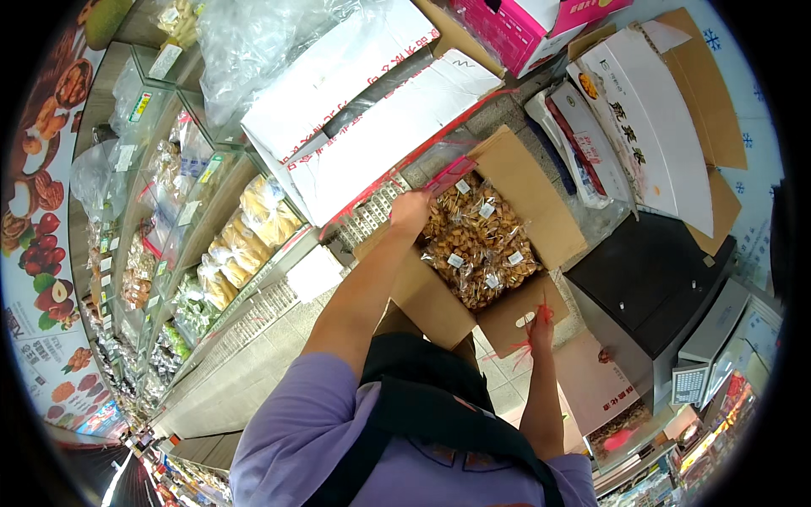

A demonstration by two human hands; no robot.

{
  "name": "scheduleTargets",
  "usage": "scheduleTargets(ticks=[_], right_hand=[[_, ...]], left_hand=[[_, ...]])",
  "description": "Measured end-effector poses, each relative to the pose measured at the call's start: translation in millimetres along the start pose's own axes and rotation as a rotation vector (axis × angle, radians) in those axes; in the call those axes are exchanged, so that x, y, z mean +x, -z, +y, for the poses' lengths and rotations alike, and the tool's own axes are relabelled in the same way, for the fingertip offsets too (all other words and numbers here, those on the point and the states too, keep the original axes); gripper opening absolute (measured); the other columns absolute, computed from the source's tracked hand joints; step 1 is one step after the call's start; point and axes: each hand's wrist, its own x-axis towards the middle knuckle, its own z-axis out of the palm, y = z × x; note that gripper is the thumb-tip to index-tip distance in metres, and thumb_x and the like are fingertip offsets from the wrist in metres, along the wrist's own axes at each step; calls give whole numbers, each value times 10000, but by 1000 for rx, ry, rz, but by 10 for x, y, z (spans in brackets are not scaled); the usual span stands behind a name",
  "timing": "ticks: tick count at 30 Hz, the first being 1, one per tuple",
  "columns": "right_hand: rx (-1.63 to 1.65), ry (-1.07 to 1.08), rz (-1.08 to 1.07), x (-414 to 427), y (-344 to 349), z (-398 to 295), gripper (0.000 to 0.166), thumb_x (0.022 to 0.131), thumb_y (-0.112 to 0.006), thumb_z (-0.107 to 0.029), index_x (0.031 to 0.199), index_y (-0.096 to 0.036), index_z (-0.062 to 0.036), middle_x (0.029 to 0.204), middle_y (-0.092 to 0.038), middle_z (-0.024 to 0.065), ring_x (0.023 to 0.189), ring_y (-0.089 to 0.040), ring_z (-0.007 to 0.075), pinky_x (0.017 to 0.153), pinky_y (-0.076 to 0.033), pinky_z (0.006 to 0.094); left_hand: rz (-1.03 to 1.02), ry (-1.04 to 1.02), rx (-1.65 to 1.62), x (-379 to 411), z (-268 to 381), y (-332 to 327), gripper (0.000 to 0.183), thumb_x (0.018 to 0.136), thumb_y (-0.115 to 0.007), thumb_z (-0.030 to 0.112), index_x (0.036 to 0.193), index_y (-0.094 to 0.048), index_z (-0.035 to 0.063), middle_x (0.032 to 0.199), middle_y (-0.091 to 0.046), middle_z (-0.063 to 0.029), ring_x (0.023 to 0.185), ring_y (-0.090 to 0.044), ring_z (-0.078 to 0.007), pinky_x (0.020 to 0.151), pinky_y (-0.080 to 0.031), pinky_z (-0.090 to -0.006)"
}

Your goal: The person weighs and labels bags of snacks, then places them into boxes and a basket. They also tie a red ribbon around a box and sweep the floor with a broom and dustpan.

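Observation:
An uncovered cardboard box (pixel 437 286) stands in front of me with its flaps spread. Inside lie several clear bags of brown snack pieces (pixel 485 234), each with a small white label. My left hand (pixel 412 209) is at the box's far left corner, against a pink flat item (pixel 451 176); its fingers are partly hidden, so its grip is unclear. Near the flap with a hand hole, at the box's near right side, my right hand (pixel 540 329) is closed on red plastic string (pixel 543 310), whose loose strands hang beside the flap.
White cartons (pixel 380 127) with red print lie beyond the box. Glass shelves (pixel 190 203) of bagged food line the left. On the right are a black-topped cabinet (pixel 646 279), a grey weighing scale (pixel 716 336) and a large white carton (pixel 640 120). A pink box (pixel 513 32) stands at the top.

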Motion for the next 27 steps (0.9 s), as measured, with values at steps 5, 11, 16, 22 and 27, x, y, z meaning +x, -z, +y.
scheduleTargets(ticks=[5, 11, 16, 22, 27], right_hand=[[626, -258, -71, -406, -1153, -1507, 479, 913, -478, -554, 636, -289, -211, 531, -253, -78, 400, -210, 47, 345, -131, 227], [519, -229, -302, -538, -2118, -1948, 438, 913, -520, -502, 640, -432, -171, 545, -347, -63, 444, -292, 59, 392, -221, 250], [453, -56, -152, -525, -2324, -1972, 431, 945, -507, -422, 642, -430, -124, 576, -418, -26, 513, -384, 90, 465, -302, 252], [646, 22, -134, -292, -2091, -1925, 473, 963, -465, -427, 614, -391, -116, 544, -391, 0, 476, -346, 115, 462, -273, 271], [691, 20, -76, -105, -2186, -2364, 406, 951, -495, -417, 707, -462, -95, 583, -453, 7, 478, -394, 119, 448, -321, 267]], left_hand=[[68, -71, -483, -466, 391, 157, 89, 808, -627, 162, 869, -667, 110, 808, -671, -113, 725, -647, -320, 659, -517, -427], [-157, -181, -433, -1091, 846, 480, 199, 800, -630, 138, 990, -660, 84, 971, -641, -130, 840, -616, -325, 714, -507, -373], [-230, -184, -481, -1139, 581, 441, 281, 813, -617, 112, 1092, -618, 85, 984, -636, -102, 846, -617, -290, 733, -507, -355], [92, 563, -1183, -1336, -185, 224, 459, 814, -608, 45, 1252, -474, 76, 1133, -549, -63, 921, -585, -177, 792, -482, -339], [490, 986, -1262, -1473, -764, 530, 754, 703, -661, -56, 1311, -236, 77, 1242, -417, -104, 1083, -507, -241, 868, -458, -404]])
